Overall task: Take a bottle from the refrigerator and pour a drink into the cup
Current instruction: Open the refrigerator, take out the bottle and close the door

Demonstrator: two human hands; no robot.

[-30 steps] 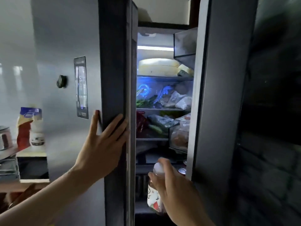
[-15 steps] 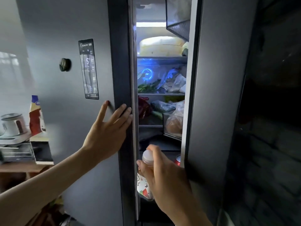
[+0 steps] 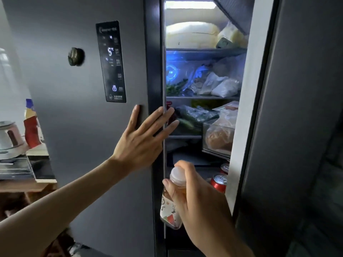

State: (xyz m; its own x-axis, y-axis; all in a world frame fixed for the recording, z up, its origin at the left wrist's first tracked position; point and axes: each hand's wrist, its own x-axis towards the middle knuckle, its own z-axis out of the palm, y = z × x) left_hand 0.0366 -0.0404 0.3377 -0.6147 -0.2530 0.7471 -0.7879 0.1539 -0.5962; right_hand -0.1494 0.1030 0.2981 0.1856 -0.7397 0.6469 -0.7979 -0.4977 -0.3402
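I see the refrigerator (image 3: 78,145) filling most of the view: a tall, matte grey, smooth-faced unit with its two doors standing ajar and a lit gap between them. The left door carries a glossy black control panel (image 3: 111,61) with pale glowing symbols, and a small dark round magnet (image 3: 75,56) beside it. The right door (image 3: 297,127) is a darker slab, its pale inner edge facing the gap.

Inside, I make out glass shelves (image 3: 202,97) under a blue light, stacked with crinkled plastic bags (image 3: 219,86), a pale rounded container on top, and a clear door bin with wrapped food.

My left hand (image 3: 143,138) comes in from the lower left on a long, nearly straight arm. Its palm lies flat on the left door's edge, the fingers straight and spread, the fingertips reaching over the dark door rim towards the gap.

My right hand (image 3: 194,197) rises from the bottom, wrist bent slightly inward, fingers and thumb curled round the bottle (image 3: 170,210). The bottle is upright in the lower part of the gap, just in front of the shelves. It is a small clear one with a white ribbed cap, amber liquid at the shoulder and a printed label.

Just beside it to the right sit two red cans (image 3: 219,182) with silver tops, in the door shelf.

At far left, a counter (image 3: 27,180) holds a pale rounded appliance (image 3: 8,138) and a red and blue packet (image 3: 31,127).
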